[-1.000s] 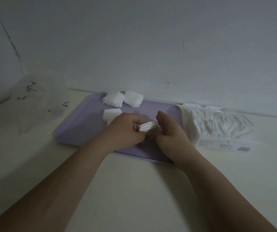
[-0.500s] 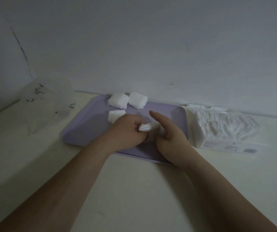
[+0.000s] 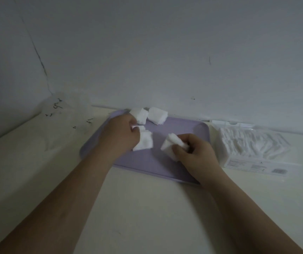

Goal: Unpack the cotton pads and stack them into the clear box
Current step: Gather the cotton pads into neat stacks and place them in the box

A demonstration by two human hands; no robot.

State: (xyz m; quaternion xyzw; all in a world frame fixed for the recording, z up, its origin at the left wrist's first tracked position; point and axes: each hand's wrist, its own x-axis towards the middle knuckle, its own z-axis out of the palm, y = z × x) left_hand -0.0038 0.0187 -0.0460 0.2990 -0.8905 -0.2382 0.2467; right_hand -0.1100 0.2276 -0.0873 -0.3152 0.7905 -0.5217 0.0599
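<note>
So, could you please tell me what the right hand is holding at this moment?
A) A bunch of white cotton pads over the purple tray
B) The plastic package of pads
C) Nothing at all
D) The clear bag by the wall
A: the right hand has its fingers curled round a bunch of white cotton pads above the purple tray.

The left hand (image 3: 121, 136) covers the left edge of a cotton-pad stack (image 3: 145, 143); its fingertips are hidden. The right hand (image 3: 194, 153) hides part of the cotton pads (image 3: 169, 145) it grips. Print on the package label (image 3: 253, 165) is too small to read.
</note>
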